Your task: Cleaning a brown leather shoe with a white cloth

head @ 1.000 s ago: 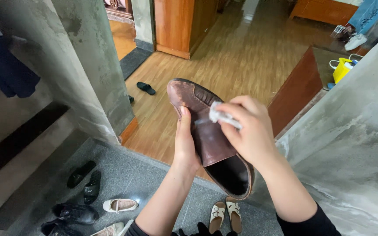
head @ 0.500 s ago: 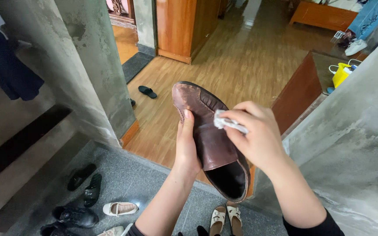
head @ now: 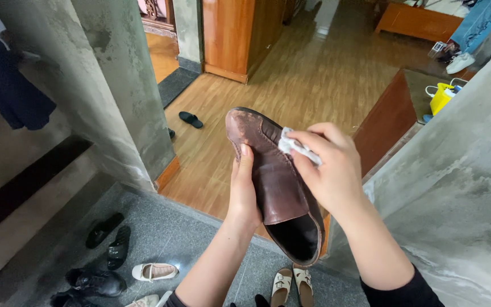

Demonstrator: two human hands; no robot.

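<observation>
Above the grey stone entry floor point(head: 200, 233), I see a worn brown leather slip-on shoe point(head: 271, 176) held in the air, toe pointing away. The left hand point(head: 242, 190) grips its side, thumb along the upper. The right hand point(head: 328, 167) pinches a small white crumpled wipe point(head: 292, 145), apparently pressed against the vamp. Below lie tan strapped sandals point(head: 291, 284), black shoes point(head: 95, 279) and a cream flat point(head: 154, 271).

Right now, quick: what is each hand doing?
Left hand: closed around the side of the brown shoe, holding it up.
Right hand: closed, pinching a small white cloth against the shoe.
</observation>
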